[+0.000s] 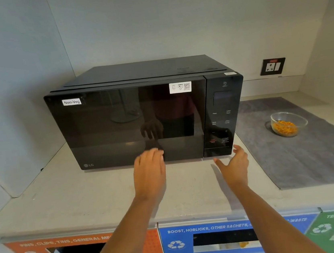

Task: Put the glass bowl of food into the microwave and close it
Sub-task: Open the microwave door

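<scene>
A black microwave (131, 118) with a "Non-Veg" label stands on the pale counter, its door closed. A glass bowl (289, 123) with orange food rests on a grey mat (303, 151) to the microwave's right. My left hand (149, 170) hovers palm down at the lower edge of the door, fingers loosely together, holding nothing. My right hand (234, 163) is spread out just below the control panel (220, 117), empty, well left of the bowl.
The pale counter (86, 195) sits in an alcove with walls at left, back and right. A wall socket (272, 66) is at the back right. Orange, blue and green recycling bins (208, 245) line the front below the counter edge.
</scene>
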Demonstrator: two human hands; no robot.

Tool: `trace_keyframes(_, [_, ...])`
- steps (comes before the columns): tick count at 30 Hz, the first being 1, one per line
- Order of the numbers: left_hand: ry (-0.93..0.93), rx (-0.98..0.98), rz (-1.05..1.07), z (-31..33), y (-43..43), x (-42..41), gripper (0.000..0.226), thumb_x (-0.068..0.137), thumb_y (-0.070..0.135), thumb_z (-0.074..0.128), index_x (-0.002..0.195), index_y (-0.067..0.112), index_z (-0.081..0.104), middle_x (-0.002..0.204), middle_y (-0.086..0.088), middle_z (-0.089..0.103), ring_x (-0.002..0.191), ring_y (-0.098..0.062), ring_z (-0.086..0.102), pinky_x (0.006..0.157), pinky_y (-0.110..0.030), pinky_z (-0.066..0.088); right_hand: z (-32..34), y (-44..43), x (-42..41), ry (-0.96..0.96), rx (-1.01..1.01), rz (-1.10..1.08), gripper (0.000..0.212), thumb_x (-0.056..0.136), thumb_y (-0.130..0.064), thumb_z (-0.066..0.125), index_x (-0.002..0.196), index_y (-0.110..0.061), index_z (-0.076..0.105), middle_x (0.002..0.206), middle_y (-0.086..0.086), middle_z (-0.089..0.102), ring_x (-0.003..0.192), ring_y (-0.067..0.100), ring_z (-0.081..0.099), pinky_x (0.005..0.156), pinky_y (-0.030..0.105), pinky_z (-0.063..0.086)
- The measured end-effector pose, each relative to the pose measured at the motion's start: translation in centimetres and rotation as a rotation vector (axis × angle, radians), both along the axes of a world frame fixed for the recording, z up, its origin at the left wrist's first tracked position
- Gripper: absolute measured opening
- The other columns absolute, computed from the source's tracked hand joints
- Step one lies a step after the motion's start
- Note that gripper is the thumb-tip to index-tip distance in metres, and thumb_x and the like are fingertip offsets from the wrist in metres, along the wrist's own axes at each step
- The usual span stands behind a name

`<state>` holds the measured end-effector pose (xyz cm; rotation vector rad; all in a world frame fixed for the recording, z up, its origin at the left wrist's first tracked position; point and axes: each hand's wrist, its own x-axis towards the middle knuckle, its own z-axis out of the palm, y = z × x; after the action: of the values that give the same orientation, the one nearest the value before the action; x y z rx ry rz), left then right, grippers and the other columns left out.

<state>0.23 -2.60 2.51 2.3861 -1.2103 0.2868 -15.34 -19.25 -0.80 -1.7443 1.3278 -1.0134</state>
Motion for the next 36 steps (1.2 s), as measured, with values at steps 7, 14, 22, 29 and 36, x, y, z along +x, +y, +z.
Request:
trace_keyframes(7, [-0.414, -0.403, -0.027, 8.8, -4.3, 1.1, 0.032, 0.094, 0.018, 0.047, 0.122, 0.011, 0.063, 0.13, -0.008, 0.061, 0.124, -0.024, 0.056, 0.105, -0.039, 0.045, -0.1, -3.4, 1.2, 0.067, 0.063, 0.082, 0.098, 0.071, -0.031, 0.079, 0.145, -0.018, 0.016, 0.152, 0.009, 0.026, 0.138, 0.033, 0.03, 0.109, 0.048, 0.032])
trace_keyframes(14, [-0.484, -0.387, 0.0, 12.5, -7.6, 3.0, 0.043, 0.097, 0.027, 0.039, 0.134, 0.011, 0.052, 0.139, -0.009, 0.055, 0.133, -0.025, 0.048, 0.115, -0.041, 0.034, -0.7, -3.8, 2.2, -0.14, 0.047, 0.127, 0.095, 0.065, -0.023, 0.084, 0.139, -0.02, 0.024, 0.14, 0.006, 0.038, 0.129, 0.026, 0.038, 0.104, 0.042, 0.038])
trace_keyframes(22, [-0.592, -0.512, 0.09, 11.4, -9.9, 3.9, 0.04, 0.096, 0.035, 0.042, 0.124, 0.013, 0.06, 0.126, -0.005, 0.065, 0.123, -0.023, 0.057, 0.114, -0.04, 0.033, -2.3, -4.2, 2.2, -0.201, 0.108, 0.173, 0.096, 0.065, -0.04, 0.082, 0.136, -0.039, 0.018, 0.146, -0.005, 0.034, 0.135, 0.025, 0.036, 0.105, 0.045, 0.037])
trace_keyframes(29, [-0.619, -0.58, 0.125, 10.8, -10.7, 4.1, 0.039, 0.095, 0.034, 0.043, 0.121, 0.012, 0.062, 0.123, -0.006, 0.066, 0.122, -0.024, 0.059, 0.113, -0.043, 0.035, -2.4, -4.1, 2.1, -0.182, 0.072, 0.166, 0.097, 0.064, -0.043, 0.081, 0.138, -0.038, 0.018, 0.146, -0.006, 0.035, 0.132, 0.021, 0.038, 0.104, 0.042, 0.037])
trace_keyframes(36, [-0.649, -0.592, 0.123, 10.7, -10.8, 4.4, 0.039, 0.095, 0.034, 0.044, 0.122, 0.012, 0.061, 0.123, -0.006, 0.066, 0.122, -0.024, 0.059, 0.113, -0.042, 0.034, -2.2, -4.4, 2.3, -0.225, 0.061, 0.12, 0.077, 0.06, -0.035, 0.086, 0.116, -0.04, 0.034, 0.11, -0.015, 0.05, 0.098, 0.009, 0.051, 0.086, 0.027, 0.044])
